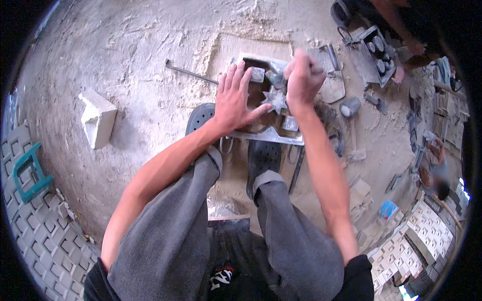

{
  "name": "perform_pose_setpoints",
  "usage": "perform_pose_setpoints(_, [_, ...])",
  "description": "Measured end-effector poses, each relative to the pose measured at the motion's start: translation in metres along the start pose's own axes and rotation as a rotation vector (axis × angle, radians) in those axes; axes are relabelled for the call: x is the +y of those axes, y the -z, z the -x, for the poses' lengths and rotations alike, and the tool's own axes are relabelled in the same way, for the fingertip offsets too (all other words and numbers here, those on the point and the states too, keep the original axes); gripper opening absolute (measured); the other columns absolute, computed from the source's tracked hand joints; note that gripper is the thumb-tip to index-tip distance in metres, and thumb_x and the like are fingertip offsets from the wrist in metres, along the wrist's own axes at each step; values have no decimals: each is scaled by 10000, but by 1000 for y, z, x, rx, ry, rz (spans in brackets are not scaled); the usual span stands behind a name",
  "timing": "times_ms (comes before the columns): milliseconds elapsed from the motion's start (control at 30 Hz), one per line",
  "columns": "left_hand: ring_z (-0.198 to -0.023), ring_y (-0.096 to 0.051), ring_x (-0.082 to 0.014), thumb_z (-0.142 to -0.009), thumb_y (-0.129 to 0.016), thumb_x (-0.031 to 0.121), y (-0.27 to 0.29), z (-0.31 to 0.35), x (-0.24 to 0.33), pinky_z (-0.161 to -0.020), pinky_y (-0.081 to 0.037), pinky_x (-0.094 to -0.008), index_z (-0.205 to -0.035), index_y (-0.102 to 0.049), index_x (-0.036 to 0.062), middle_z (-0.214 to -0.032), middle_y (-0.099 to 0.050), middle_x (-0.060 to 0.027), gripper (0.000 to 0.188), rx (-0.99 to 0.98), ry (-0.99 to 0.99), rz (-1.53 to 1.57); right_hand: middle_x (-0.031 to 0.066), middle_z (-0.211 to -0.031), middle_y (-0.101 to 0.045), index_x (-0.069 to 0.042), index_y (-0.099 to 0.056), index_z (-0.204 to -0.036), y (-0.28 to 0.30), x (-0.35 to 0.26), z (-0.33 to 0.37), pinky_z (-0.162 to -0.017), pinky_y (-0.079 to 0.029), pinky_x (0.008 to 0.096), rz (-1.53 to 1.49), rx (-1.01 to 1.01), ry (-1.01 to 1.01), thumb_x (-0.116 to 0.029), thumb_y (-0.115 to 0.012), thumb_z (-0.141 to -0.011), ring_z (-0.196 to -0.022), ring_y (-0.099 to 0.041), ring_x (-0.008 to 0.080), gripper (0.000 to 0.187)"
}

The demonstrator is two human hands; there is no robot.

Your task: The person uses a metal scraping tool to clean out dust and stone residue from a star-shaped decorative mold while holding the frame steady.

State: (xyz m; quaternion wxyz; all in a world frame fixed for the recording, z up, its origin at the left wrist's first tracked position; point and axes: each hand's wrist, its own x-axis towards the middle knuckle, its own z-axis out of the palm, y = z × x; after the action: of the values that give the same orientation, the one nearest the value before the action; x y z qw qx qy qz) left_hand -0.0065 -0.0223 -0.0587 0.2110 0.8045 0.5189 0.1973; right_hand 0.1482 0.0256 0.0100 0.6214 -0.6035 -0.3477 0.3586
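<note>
A metal mould with a raised star and small square blocks inside lies on the ground between my feet. My left hand rests on its left side, fingers stretched out and the thumb reaching toward the star. Over the mould's right side, my right hand is closed, with the fingers curled in. A greyish-green lump shows beside its fingers; whether the hand holds it, I cannot tell. Another square block sits near the mould's far edge.
A metal rod lies left of the mould, and a broken white block farther left. To the right are a trowel-like flat tool, a grey cylinder and another mould beside a person's arm. Patterned tiles stand lower left.
</note>
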Motion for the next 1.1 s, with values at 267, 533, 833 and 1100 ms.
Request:
perform_pose_setpoints(267, [-1442, -181, -381, -737, -615, 715, 1, 0, -2, -1163, -142, -504, -1446, -313, -10, -1533, -241, -226, 1058, 18, -8, 16, -24, -552, -485, -20, -517, -613, 15, 19, 23, -448, -303, 235, 24, -50, 155, -110, -558, -893, -494, -413, 44, 298])
perform_pose_setpoints(533, [-1448, -234, -261, -826, -581, 627, 14, 1, 3, -1188, -97, -484, -1476, -328, 79, -1545, -302, -107, 887, -179, -447, -91, -42, -515, -372, -101, -380, -548, 8, -35, 7, -430, -246, 266, -326, -86, 31, -121, -524, -910, -457, -314, 55, 390])
perform_pose_setpoints(833, [-1465, -178, -297, -821, -421, 758, 6, 13, 15, -1180, -71, -520, -1490, -265, 10, -1559, -259, -153, 1015, -217, -269, -205, -33, -515, -341, -99, -337, -550, 8, -52, 7, -431, -241, 267, -279, -119, 135, -140, -493, -936, -457, -283, 58, 418])
perform_pose_setpoints(1100, [-1469, -118, -356, -798, -490, 754, 8, 4, 12, -1179, -52, -513, -1467, -209, -83, -1556, -168, -254, 1108, -94, -130, -54, -4, -556, -490, -52, -515, -646, 2, 14, 14, -474, -353, 265, 188, 27, 234, -256, -498, -983, -515, -433, 76, 395])
